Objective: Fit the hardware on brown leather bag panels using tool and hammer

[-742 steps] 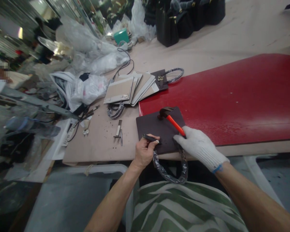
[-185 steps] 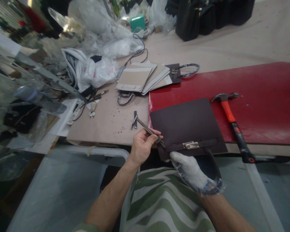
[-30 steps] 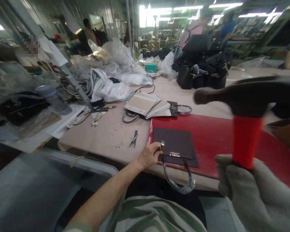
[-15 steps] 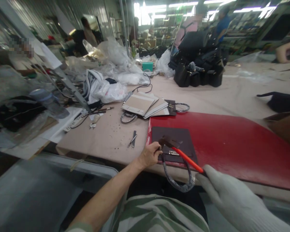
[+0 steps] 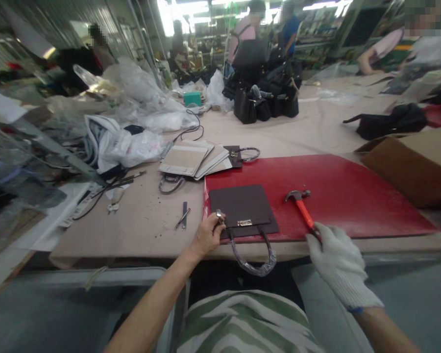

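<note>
A dark brown bag panel (image 5: 241,203) with a gold-coloured clasp (image 5: 244,222) lies flat on the red mat. Its plastic-wrapped handle (image 5: 257,269) hangs over the table's front edge. At the panel's left edge, my bare left hand (image 5: 208,236) is closed on a small shiny metal piece (image 5: 219,214); its exact kind does not show. My right hand (image 5: 336,257), in a white knit glove, grips the orange handle of a claw hammer (image 5: 304,208). The hammer's head is over the red mat, right of the panel and apart from it.
The red mat (image 5: 338,196) covers the table's right front. Several stacked bag panels (image 5: 191,159) lie behind, left of it. A thin tool and a dark strip (image 5: 184,215) lie at left. A cardboard box (image 5: 407,164), black bags (image 5: 266,98) and plastic wrap (image 5: 135,98) stand around; people are beyond.
The hammer has moved right, from above the panel to over the red mat, in my right hand. My left hand stays at the panel's left edge. The view has turned right.
</note>
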A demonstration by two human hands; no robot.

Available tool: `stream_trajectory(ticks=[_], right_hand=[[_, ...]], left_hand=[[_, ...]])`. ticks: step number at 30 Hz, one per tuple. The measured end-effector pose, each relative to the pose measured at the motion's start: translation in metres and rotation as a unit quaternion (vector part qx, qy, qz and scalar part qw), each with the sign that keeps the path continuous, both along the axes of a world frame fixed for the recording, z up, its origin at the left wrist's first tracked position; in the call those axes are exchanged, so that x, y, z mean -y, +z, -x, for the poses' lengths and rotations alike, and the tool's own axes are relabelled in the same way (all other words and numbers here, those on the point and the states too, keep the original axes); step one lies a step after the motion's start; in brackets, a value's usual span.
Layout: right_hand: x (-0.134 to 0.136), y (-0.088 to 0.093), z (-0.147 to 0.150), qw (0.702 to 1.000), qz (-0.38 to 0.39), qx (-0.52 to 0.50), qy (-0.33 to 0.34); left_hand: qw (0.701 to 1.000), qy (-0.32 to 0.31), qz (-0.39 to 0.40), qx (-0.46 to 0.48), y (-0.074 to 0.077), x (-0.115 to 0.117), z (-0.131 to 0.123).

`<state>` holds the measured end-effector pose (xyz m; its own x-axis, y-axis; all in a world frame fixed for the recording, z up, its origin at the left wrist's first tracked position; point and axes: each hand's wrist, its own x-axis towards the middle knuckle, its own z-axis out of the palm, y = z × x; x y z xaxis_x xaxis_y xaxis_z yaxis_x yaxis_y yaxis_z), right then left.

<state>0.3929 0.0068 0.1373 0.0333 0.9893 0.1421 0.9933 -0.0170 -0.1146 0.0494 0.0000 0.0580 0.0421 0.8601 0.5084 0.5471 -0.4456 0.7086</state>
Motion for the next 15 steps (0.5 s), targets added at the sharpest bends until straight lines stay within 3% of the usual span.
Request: stream_trajectory(ticks=[2, 3, 6, 9, 11, 13, 15], right_hand=[[0.005, -0.004, 0.021, 0.989, 0.042, -0.139, -0.011], [0.007, -0.007, 0.034, 0.968, 0.094, -0.23, -0.019], [0.011, -0.027, 0.07, 0.863, 0.211, -0.458, -0.037], [0.018, -0.049, 0.095, 0.819, 0.21, -0.529, -0.074], [0.026, -0.058, 0.104, 0.798, 0.208, -0.557, -0.097], [0.037, -0.06, 0.109, 0.778, 0.22, -0.579, -0.106], [0.049, -0.059, 0.113, 0.764, 0.239, -0.591, -0.099]], left_hand=[[1.0, 0.008, -0.002, -0.006, -0.001, 0.001, 0.0], [1.0, 0.013, -0.005, -0.008, -0.002, 0.002, 0.0], [1.0, 0.012, -0.023, -0.014, -0.006, 0.006, 0.0], [1.0, 0.024, -0.015, 0.013, -0.007, 0.009, 0.0], [0.993, 0.072, 0.035, 0.081, -0.004, 0.007, -0.002], [0.975, 0.123, 0.089, 0.164, 0.002, 0.003, -0.004], [0.964, 0.137, 0.114, 0.198, 0.008, -0.001, -0.006]])
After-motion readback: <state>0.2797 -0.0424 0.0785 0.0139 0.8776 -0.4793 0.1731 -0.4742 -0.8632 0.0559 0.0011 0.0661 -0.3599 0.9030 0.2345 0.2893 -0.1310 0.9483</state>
